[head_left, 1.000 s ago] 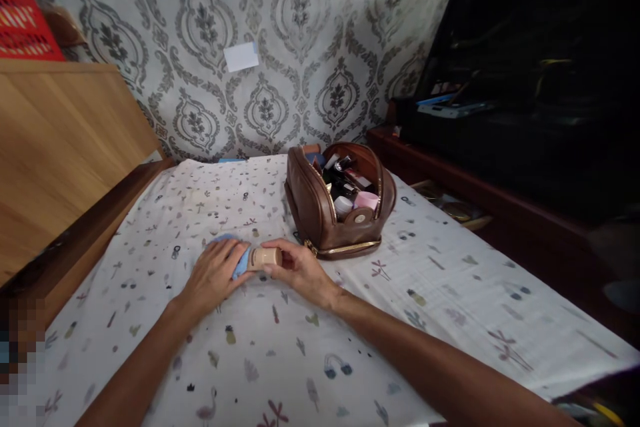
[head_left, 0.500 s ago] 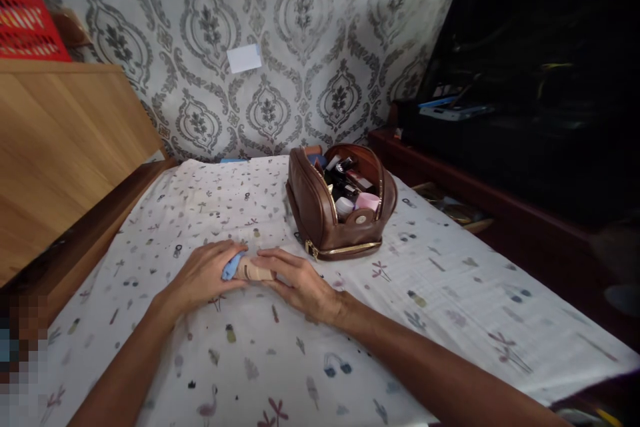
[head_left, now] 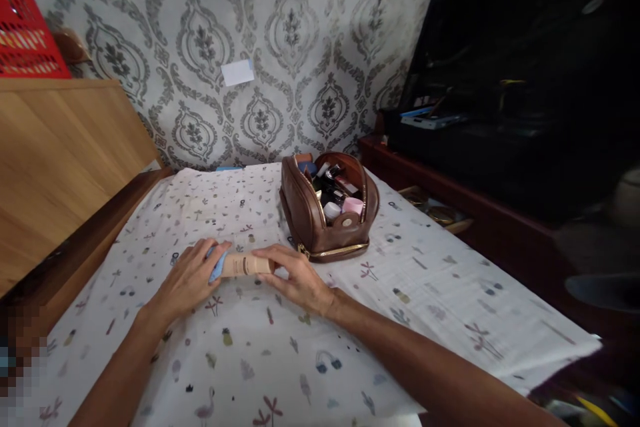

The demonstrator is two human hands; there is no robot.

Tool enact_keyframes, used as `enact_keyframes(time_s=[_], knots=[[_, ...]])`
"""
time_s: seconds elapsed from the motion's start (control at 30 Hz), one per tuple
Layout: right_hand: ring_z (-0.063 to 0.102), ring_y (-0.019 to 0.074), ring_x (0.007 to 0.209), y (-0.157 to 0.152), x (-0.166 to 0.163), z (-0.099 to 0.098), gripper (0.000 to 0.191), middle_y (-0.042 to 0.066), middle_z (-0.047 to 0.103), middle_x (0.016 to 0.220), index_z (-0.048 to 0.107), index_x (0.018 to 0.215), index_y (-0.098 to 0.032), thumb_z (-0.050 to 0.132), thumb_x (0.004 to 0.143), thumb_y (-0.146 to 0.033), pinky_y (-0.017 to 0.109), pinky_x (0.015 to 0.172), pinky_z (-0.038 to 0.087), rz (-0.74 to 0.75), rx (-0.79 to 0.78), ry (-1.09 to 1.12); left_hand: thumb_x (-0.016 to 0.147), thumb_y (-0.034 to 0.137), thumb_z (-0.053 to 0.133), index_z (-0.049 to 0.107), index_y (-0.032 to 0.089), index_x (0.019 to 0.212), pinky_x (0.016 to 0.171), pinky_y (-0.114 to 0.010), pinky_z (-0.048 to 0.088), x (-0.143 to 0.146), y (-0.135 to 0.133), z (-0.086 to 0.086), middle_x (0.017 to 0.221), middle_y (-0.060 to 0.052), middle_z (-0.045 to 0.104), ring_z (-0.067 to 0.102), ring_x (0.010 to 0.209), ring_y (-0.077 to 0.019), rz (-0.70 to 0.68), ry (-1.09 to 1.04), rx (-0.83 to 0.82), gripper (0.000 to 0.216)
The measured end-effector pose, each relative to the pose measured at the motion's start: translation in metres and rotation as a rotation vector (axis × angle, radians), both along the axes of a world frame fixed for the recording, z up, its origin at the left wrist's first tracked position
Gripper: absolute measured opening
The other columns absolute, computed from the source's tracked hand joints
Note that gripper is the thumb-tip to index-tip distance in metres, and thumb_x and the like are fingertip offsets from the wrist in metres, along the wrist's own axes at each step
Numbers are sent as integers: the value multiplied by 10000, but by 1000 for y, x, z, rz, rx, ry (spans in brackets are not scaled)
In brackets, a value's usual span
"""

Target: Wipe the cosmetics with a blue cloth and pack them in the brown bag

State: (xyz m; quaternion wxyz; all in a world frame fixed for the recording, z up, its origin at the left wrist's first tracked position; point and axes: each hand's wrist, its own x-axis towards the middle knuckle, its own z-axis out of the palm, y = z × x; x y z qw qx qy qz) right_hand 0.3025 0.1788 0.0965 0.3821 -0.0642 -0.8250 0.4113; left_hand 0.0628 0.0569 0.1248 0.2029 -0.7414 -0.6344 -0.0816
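A beige cosmetic tube point(head_left: 240, 265) with small dark print lies sideways between my hands, just above or on the patterned cloth. My right hand point(head_left: 300, 280) grips its right end between thumb and fingers. At the other end, my left hand point(head_left: 193, 277) is closed on a crumpled light blue cloth point(head_left: 217, 263), which presses against the tube. Part of the blue cloth is hidden under my left fingers. Beyond my right hand stands a brown makeup bag point(head_left: 325, 213), unzipped at the top, with several cosmetics inside, among them a pink-lidded item point(head_left: 353, 205) and a white-lidded one point(head_left: 331, 211).
A white printed cloth point(head_left: 240, 373) covers the surface under my hands. At left is a wooden panel point(head_left: 65, 153) with a red basket point(head_left: 30, 33) on top. A large dark case point(head_left: 490, 80) stands at right, beside a ledge holding small items. Patterned wallpaper lines the back.
My hands have moved slightly apart, so more of the tube's printed side shows. The blue cloth has shifted left with my left hand. The camera view has tilted a little.
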Motion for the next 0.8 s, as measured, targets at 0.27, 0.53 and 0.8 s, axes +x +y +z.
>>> enact_keyframes(time_s=[0.27,0.53,0.8], knots=[[642,163,699,-9,16,21,440,23,661,783,650,1113,-165,646,886,-542,271,598,526,-98,-442,-40,983,186,423,577,210,1224,807,-317,574,6,0,9,1125,-100,674,681,990,-223,-130,-115,207,288],[648,144,615,-24,65,48,478,26,662,716,653,953,-151,613,887,-623,263,587,542,-143,-551,16,934,520,620,659,198,969,646,-223,491,35,11,37,854,-25,675,640,726,-148,-282,-549,33,326],[663,155,629,-36,93,60,524,29,669,748,663,1108,-153,671,855,-611,268,572,543,-191,-670,141,801,522,749,651,173,761,579,-220,378,74,25,52,681,20,572,504,627,-128,-232,-932,-254,364]])
